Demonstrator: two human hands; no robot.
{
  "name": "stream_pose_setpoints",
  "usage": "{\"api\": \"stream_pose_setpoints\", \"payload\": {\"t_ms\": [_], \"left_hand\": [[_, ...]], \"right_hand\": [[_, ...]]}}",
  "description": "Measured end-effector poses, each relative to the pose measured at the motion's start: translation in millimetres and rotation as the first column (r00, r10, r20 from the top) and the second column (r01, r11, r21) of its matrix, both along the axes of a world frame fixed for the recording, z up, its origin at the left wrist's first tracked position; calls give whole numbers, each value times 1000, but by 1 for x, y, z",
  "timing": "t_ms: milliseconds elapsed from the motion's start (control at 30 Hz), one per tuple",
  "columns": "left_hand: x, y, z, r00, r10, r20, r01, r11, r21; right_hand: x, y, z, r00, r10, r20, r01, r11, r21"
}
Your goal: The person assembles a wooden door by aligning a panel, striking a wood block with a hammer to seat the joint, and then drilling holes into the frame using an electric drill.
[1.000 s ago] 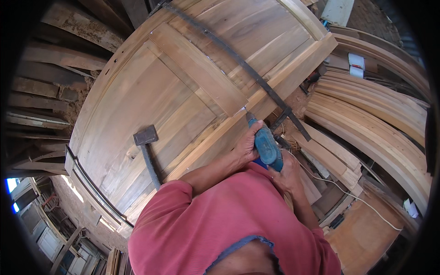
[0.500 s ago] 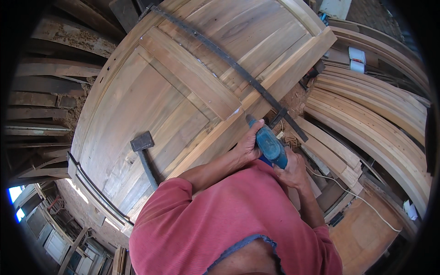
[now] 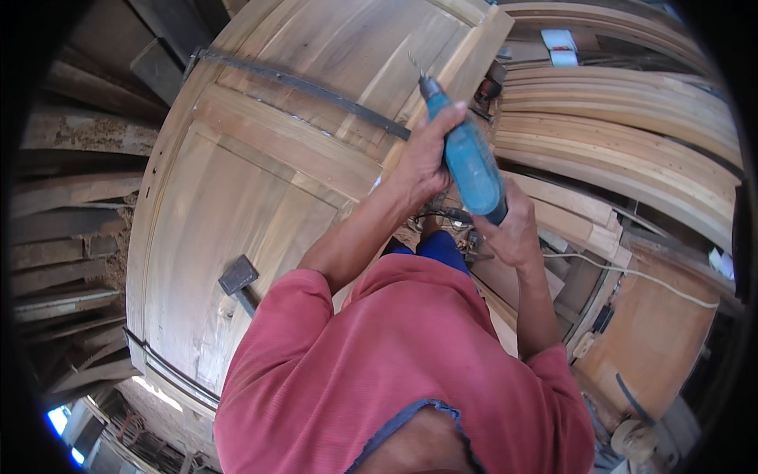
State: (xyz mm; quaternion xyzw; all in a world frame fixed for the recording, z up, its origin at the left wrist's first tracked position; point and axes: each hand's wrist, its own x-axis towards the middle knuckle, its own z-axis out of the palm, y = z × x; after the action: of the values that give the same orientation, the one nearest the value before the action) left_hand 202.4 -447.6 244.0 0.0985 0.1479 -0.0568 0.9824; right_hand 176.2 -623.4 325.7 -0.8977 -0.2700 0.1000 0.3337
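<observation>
A teal power drill (image 3: 474, 170) is held in both hands, its thin bit pointing away from me over the far right part of a panelled wooden door (image 3: 237, 182). My left hand (image 3: 426, 158) wraps the drill's body just behind the chuck, thumb along its top. My right hand (image 3: 512, 225) grips its rear end; the fingers underneath are partly hidden. The bit's tip appears apart from the wood. A dark bar clamp (image 3: 308, 85) lies across the door, its near end hidden behind my left hand. A square-headed hammer (image 3: 238, 275) rests on the door to the left.
Long boards (image 3: 608, 150) are stacked on the right. Rough planks (image 3: 71, 213) fill the left side. Another dark clamp bar (image 3: 170, 365) crosses the door's near left end. A pale cord (image 3: 632, 275) runs over a brown panel (image 3: 647, 340) at lower right.
The drill has come up from the door's near edge and moved farther from me, and its bit now shows. Both hands travelled with it. The whole view has shifted somewhat.
</observation>
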Motion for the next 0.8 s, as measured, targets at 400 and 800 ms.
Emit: {"api": "stream_pose_setpoints", "payload": {"t_ms": [400,800], "left_hand": [[-15,-41,8,975,-168,-148,169,986,-7],[2,-208,57,718,-488,495,364,871,331]], "right_hand": [[-47,-40,-25,980,-193,37,193,981,25],[-91,-172,17,731,-600,-326,668,529,524]]}}
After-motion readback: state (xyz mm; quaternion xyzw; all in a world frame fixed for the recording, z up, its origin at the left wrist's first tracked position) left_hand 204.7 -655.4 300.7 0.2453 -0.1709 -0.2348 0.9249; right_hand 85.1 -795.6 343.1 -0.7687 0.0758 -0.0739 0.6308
